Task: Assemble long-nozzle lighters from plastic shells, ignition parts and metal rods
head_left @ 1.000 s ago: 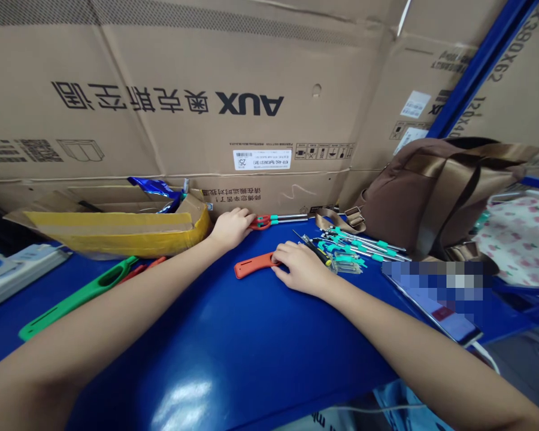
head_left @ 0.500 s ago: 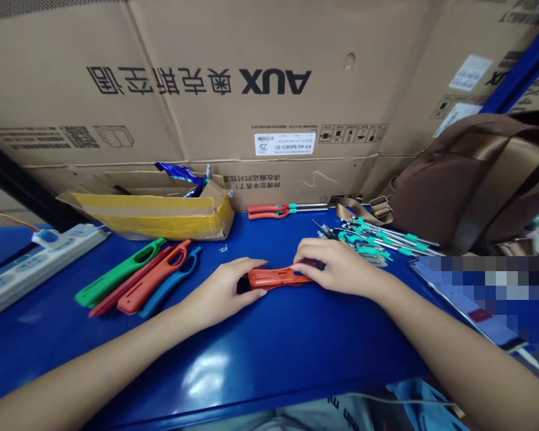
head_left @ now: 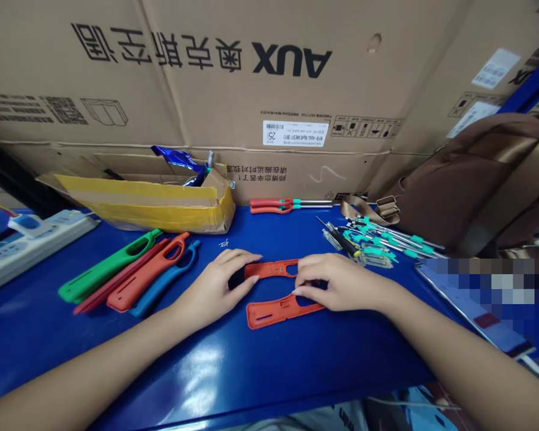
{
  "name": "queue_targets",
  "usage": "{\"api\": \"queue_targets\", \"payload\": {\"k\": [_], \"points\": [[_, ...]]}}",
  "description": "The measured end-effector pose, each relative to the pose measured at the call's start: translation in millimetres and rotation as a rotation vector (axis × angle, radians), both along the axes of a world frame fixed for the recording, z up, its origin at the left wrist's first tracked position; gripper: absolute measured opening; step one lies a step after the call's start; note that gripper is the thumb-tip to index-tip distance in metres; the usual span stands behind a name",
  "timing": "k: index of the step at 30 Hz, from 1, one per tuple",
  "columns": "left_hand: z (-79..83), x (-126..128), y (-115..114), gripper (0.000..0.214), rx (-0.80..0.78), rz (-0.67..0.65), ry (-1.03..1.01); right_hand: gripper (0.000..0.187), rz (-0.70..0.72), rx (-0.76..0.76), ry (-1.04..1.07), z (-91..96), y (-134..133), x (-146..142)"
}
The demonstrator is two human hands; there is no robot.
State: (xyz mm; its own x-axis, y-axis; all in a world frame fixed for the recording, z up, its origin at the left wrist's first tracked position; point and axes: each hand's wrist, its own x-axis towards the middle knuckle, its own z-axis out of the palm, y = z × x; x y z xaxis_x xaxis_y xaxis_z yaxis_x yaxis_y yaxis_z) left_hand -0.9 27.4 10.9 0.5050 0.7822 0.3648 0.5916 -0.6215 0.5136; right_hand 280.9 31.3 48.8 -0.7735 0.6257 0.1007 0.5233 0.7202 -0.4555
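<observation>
Two orange-red half shells of a lighter handle lie apart, hollow sides up. The far half shell (head_left: 269,270) has its left end between the thumb and fingers of my left hand (head_left: 220,281). My right hand (head_left: 341,280) is bent over the right ends of both halves, its fingertips at the far one. Its thumb is by the finger loop of the near half shell (head_left: 269,311). The right ends of both are partly hidden behind that hand.
Green, red, orange and blue handle shells (head_left: 144,278) lie at left beside a power strip (head_left: 36,245). Behind are a yellow-taped carton (head_left: 161,203) and assembled lighters (head_left: 273,206). Metal rods with green parts (head_left: 386,236), a phone (head_left: 471,305) and a brown bag (head_left: 467,185) occupy the right.
The orange-red handle has come apart into two halves, the near one now lying closer to me. My right hand has moved slightly right and the view has shifted.
</observation>
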Motion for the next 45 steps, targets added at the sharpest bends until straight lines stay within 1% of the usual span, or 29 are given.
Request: {"api": "queue_targets", "payload": {"k": [3,6,8,10,12,14,15,16,18,20,22,24,29,33,39,42,45], "points": [[3.3,4,-6,0.026,0.012,-0.052,-0.016,0.015,-0.042,0.118,-0.103,-8.8,-1,-6],[5.6,7,-12,0.025,0.021,-0.133,0.046,0.018,-0.102,0.204,-0.097,-11.4,3,-6],[5.2,7,-13,0.023,0.027,-0.163,0.098,0.020,-0.194,0.267,-0.063,-7.8,8,-1],[3.7,7,-13,0.020,0.036,-0.174,0.125,0.020,-0.334,0.337,-0.028,-1.3,16,10],[1.9,5,-11,0.019,0.056,-0.171,0.120,0.017,-0.510,0.388,-0.039,5.6,26,27],[0.3,4,-8,0.019,0.074,-0.160,0.098,0.015,-0.701,0.396,-0.144,10.3,37,47],[-0.3,3,-7,0.018,0.082,-0.156,0.083,0.016,-0.790,0.374,-0.220,11.4,43,58],[-0.8,2,-6,0.018,0.087,-0.153,0.070,0.018,-0.835,0.336,-0.304,11.6,48,69],[-1.1,2,-5,0.018,0.094,-0.160,0.050,0.017,-0.828,0.281,-0.360,10.0,56,88],[-0.8,1,-5,0.018,0.099,-0.177,0.044,0.021,-0.756,0.232,-0.386,7.0,62,101],[-0.2,1,-5,0.018,0.104,-0.187,0.051,0.027,-0.684,0.199,-0.393,4.0,66,109],[0.2,2,-5,0.017,0.115,-0.185,0.057,0.029,-0.642,0.192,-0.388,1.4,68,111],[-1.4,1,-3,0.019,0.127,-0.151,0.065,0.035,-0.613,0.222,-0.371,-3.0,71,109],[-2.0,0,-2,0.017,0.106,-0.139,0.064,0.023,-0.577,0.238,-0.382,-5.6,72,106],[-0.2,1,-5,0.017,0.087,-0.124,0.069,0.017,-0.587,0.283,-0.379,-4.5,71,104],[-0.3,1,-6,0.016,0.082,-0.123,0.077,0.008,-0.640,0.310,-0.380,1.5,68,105],[-1.1,1,-6,0.015,0.073,-0.120,0.075,0.008,-0.700,0.357,-0.360,9.8,65,103]]}}
